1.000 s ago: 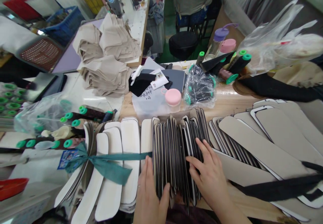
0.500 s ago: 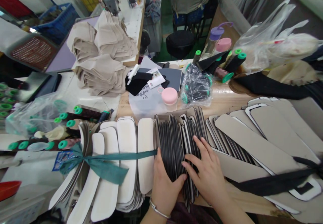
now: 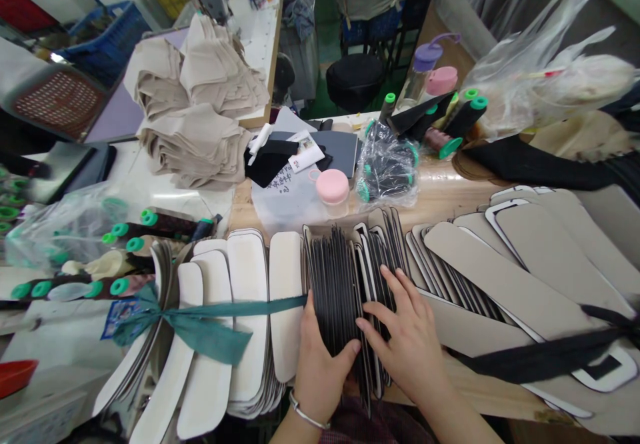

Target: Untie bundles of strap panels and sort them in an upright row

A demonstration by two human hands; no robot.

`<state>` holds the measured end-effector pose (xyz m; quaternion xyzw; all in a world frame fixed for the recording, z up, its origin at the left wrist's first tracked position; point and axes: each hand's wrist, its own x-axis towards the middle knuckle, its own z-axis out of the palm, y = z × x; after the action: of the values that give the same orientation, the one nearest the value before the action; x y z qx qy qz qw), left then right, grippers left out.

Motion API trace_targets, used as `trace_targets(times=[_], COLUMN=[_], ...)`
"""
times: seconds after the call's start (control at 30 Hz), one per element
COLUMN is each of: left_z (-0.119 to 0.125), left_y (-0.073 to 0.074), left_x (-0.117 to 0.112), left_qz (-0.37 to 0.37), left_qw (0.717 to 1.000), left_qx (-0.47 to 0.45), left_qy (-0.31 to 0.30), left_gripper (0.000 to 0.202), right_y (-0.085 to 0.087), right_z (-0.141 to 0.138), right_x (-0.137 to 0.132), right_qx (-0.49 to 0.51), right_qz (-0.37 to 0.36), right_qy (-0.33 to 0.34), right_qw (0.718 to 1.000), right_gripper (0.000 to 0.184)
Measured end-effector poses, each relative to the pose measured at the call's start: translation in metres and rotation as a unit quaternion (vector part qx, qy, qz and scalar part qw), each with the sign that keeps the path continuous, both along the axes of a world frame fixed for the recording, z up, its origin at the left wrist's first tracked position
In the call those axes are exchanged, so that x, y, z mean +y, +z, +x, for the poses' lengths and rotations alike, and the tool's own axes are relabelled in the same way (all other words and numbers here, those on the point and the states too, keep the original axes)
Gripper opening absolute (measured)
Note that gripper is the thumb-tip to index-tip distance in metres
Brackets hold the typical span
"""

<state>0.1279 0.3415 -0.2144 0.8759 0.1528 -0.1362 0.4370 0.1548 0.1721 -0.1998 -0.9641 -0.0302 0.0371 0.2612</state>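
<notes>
A row of thin dark-edged panels stands on edge in front of me. My left hand grips the near end of this stack, its fingers along the left side and its thumb at the right. Against the neighbouring panels with white and dark edges rests my right hand, fingers spread over their edges. To the left, several off-white panels are bound by a green cloth strip. At the right, grey-beige panels lie fanned under a black strip.
Beyond the panels are a pink-lidded jar, plastic-wrapped thread spools and stacked beige fabric pieces. More spools lie at the left. A purple-capped bottle and a clear plastic bag stand at the back right.
The view has shifted slightly. My left hand has moved a little left relative to my right, with its thumb slightly farther from the right fingers. Both hands stay at the panels.
</notes>
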Motion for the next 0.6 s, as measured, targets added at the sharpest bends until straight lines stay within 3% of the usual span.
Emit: trace_targets(times=[0.13, 0.27, 0.6], left_z=[0.0009, 0.0000, -0.0030], left_y=[-0.0002, -0.0007, -0.0040], left_x=[-0.0002, 0.0008, 0.0010], left_qz=[0.002, -0.005, 0.007], left_qw=[1.000, 1.000, 1.000], left_qx=[0.002, 0.003, -0.018], left_qy=[0.000, -0.004, -0.005], left_gripper=[0.096, 0.095, 0.092], right_y=[-0.0022, -0.0070, -0.0029], right_z=[-0.0014, -0.0040, -0.0039], right_x=[0.0013, 0.0007, 0.0005], right_qx=[-0.008, -0.032, -0.012], right_qz=[-0.002, 0.005, 0.008], right_qy=[-0.002, -0.016, 0.008], right_qw=[1.000, 0.999, 1.000], right_gripper=[0.017, 0.029, 0.014])
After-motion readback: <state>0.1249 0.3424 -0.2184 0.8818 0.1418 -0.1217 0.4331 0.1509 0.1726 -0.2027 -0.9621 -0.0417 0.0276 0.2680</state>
